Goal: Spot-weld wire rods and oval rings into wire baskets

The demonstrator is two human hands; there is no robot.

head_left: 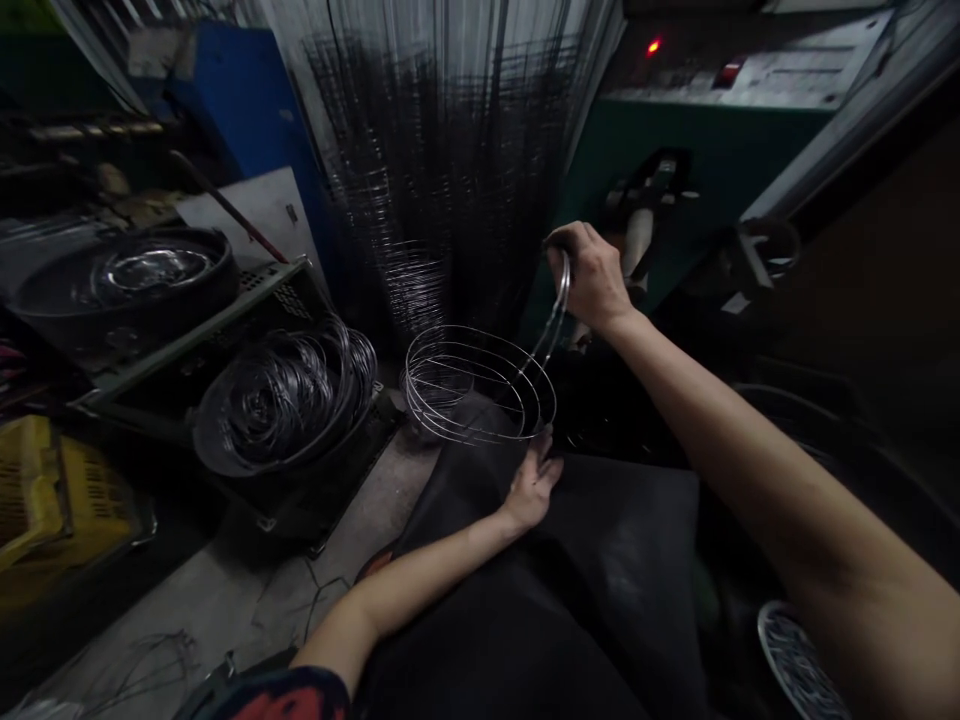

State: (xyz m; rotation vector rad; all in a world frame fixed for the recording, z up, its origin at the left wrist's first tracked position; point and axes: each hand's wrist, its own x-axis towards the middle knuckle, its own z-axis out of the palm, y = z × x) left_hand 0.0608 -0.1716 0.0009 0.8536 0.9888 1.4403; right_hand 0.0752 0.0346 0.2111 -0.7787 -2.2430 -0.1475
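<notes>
My left hand (531, 488) is at the near right rim of a round wire frame (450, 438), its fingertips closed at the wire. The frame is made of several thin shiny rings with straight wires between them, and it sits tilted above the dark apron (615, 540) over my lap. Higher up and to the right, my right hand (591, 272) is wrapped round a few curved metal wires (562, 290). Those wires hang down toward the frame's right side; whether they are joined to it I cannot tell.
To the left, a round tub of coiled wire (281, 400) stands beside a dark crate, with a wide black basin (127, 285) behind. A yellow crate (82, 500) is at far left. Tall stacks of wire frames (465, 150) lean at the back. A green machine (705, 150) stands right.
</notes>
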